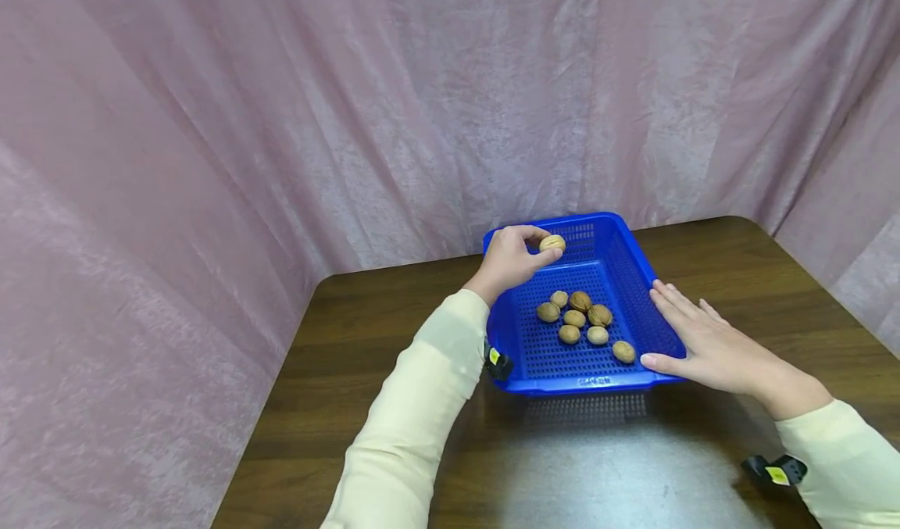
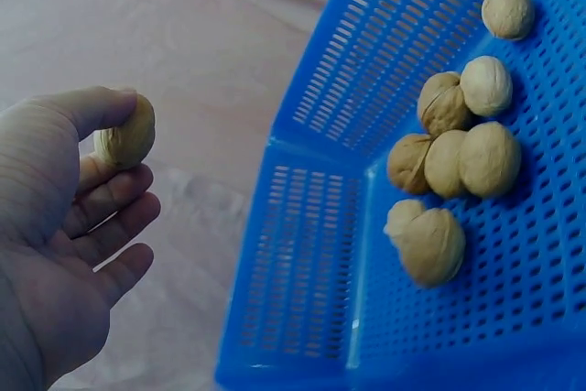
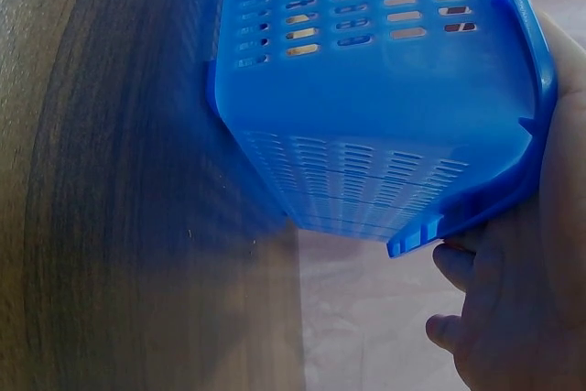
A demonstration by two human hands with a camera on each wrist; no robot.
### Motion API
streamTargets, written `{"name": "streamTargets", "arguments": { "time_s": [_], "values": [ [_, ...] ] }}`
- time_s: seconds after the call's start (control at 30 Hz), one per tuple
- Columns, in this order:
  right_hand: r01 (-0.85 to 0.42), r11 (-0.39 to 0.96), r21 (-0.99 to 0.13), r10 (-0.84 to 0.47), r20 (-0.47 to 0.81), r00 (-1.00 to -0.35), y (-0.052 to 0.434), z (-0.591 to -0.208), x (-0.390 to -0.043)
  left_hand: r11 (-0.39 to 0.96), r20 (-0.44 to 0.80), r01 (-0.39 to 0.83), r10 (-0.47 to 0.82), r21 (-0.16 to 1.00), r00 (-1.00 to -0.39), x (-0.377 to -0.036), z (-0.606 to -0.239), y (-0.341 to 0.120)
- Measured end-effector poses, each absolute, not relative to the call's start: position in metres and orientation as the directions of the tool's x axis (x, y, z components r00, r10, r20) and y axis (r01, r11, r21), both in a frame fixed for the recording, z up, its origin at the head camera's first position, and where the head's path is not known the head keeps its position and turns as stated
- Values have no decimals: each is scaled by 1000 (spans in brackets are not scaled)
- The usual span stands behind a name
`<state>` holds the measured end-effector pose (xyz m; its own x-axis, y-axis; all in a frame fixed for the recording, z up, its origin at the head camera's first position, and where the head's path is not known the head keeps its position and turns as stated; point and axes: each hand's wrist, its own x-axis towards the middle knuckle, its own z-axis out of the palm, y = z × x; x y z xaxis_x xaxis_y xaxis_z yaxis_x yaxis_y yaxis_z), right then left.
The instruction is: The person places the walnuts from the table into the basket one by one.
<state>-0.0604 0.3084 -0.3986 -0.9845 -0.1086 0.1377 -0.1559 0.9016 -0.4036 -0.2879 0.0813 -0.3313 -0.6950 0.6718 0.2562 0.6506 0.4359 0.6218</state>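
A left hand (image 1: pixel 508 262) pinches a walnut (image 1: pixel 551 243) over the far corner of a blue basket (image 1: pixel 636 291); the right hand (image 1: pixel 706 343), fingers straight, steadies its side. A loose pinch could drop the nut outside. Brown table (image 1: pixel 366 341), pink drapes (image 1: pixel 281 107) behind.

The head view looks forward and down from above the table (image 1: pixel 394 310), taking in both arms, the whole basket (image 1: pixel 633 279) and the curtain (image 1: pixel 281 107) behind. The left wrist view sits close behind the left hand (image 2: pixel 64 226), facing the basket's (image 2: pixel 311 254) corner and the walnuts (image 2: pixel 458 153) inside. The right wrist view looks from low beside the basket's (image 3: pixel 385 116) outer wall, very near, along the tabletop (image 3: pixel 119 226). All three share the basket.
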Motion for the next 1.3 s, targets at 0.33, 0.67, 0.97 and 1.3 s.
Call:
{"name": "streamTargets", "arguments": {
  "time_s": [0.33, 0.67, 0.97, 1.3],
  "values": [
    [-151, 900, -409, -105, 134, -985, 308, -399, -60, 484, 177, 538, 607, 690, -774, -300, -367, 97],
    [-160, 895, -417, -120, 122, -985, 302, -397, -58, 596, 38, 473, 596, 648, -802, -302, -403, 92],
    [-160, 897, -412, -115, 133, -984, 306, -396, -57, 651, -17, 489, 610, 581, -792, -299, -402, 100],
    [-147, 895, -420, -102, 128, -987, 307, -402, -54, 680, -62, 535, 645, 501, -761, -293, -407, 104]
  ]
}}
